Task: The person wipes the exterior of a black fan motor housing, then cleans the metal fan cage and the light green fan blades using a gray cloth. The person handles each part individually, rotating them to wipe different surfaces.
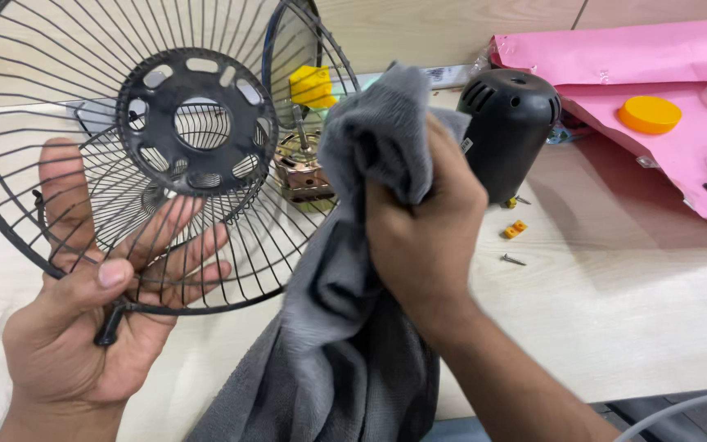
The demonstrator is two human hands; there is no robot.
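Gripping the round black wire fan guard [124, 155] by its lower rim in our left hand [83, 327], we press a bunched grey microfibre cloth [353, 270] (clenched in our right hand [423, 229]) against its right edge above the pale wooden table [615, 311].

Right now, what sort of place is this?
Probably a repair bench: the left hand holds a fan grille, the right hand a grey cloth, beside a motor housing and loose screw.

Flat pink package [656, 57] at the table's far right edge, orange round lid [650, 115] on top.
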